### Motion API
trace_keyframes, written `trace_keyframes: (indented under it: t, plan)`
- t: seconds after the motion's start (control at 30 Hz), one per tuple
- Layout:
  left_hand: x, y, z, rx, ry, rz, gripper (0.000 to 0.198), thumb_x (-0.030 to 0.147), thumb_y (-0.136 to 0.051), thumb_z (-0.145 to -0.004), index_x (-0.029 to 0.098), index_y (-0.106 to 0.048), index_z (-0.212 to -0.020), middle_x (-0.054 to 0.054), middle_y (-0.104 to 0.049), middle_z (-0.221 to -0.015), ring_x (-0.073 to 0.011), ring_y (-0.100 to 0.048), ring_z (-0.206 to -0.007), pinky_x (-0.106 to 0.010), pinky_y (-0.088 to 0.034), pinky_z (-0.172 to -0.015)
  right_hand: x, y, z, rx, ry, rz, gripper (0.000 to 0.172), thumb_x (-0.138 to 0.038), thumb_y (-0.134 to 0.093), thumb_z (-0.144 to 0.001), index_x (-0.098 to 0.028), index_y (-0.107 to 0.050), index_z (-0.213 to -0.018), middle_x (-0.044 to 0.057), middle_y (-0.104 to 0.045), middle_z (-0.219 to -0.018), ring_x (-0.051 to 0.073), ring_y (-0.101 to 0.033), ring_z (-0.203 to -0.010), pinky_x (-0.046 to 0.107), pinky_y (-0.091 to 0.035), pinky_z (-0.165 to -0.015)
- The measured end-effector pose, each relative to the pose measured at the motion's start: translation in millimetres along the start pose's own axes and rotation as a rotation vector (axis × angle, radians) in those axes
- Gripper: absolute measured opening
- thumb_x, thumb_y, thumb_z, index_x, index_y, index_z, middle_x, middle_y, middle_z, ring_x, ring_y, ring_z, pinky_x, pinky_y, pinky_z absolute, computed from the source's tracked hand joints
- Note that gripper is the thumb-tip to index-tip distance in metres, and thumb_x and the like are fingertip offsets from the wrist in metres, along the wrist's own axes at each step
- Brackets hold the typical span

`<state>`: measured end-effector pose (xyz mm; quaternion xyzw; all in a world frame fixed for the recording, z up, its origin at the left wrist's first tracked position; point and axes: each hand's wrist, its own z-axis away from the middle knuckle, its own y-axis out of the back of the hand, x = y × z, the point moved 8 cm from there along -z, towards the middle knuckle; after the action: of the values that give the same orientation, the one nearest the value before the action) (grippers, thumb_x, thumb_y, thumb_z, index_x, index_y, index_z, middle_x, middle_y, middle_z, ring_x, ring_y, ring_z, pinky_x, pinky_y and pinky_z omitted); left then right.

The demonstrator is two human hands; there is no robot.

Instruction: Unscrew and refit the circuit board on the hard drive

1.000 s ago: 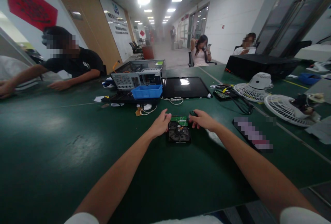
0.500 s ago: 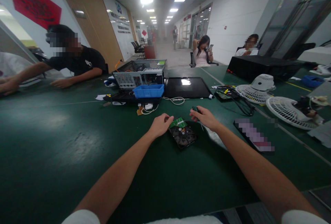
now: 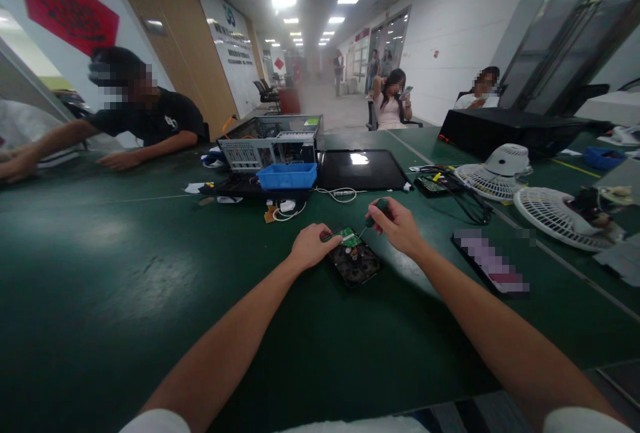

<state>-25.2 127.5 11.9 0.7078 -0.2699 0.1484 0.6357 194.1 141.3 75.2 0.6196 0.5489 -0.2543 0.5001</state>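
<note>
A hard drive [image 3: 354,265] lies on the green table with its underside up, showing a green circuit board [image 3: 351,238] at its far end. My left hand [image 3: 311,246] grips the drive's left edge, its thumb lying over the board and the other fingers curled at the side. Between the closed fingers of my right hand [image 3: 395,223] is a screwdriver [image 3: 383,205] with a dark green handle. Its thin shaft slants down to the left, and the tip is at the board's right edge; whether it touches a screw I cannot tell.
Beyond the drive stand an open computer case [image 3: 273,143], a blue tray [image 3: 289,177] and a black panel [image 3: 365,169]. A phone [image 3: 490,261], cables [image 3: 470,196] and white fan parts [image 3: 560,218] lie to the right. A person in black [image 3: 155,119] leans over the table's left side.
My right hand has turned the screwdriver from pointing outward to pointing down-left, bringing its tip to the board. My left thumb has moved onto the hard drive.
</note>
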Motion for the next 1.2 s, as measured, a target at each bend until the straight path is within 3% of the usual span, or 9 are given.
trace_keyframes:
  t: [0.83,1.2]
  plan:
    - [-2,-1.5,-2,0.006,-0.006,0.005,0.044,0.062,-0.065,-0.085,0.021,-0.074,-0.098,-0.007,-0.070,-0.096,-0.0231,-0.065,-0.090,-0.034,-0.049,-0.085,0,-6,4,-0.017,0.008,0.128,0.043,-0.064,-0.055,-0.091,-0.023,-0.061,-0.105,0.005,-0.071,-0.086,0.017,-0.063,-0.066,0.029,-0.053,-0.061]
    - [-1,-1.1,0,-0.009,0.017,-0.003,0.044,0.062,-0.064,-0.085,0.021,-0.074,-0.098,-0.007,-0.070,-0.098,-0.0230,-0.064,-0.091,-0.033,-0.048,-0.084,-20,-5,10,0.024,0.075,0.470,0.057,-0.057,-0.058,-0.091,-0.026,-0.051,-0.139,0.005,-0.070,-0.092,0.022,-0.065,-0.078,0.036,-0.051,-0.082]
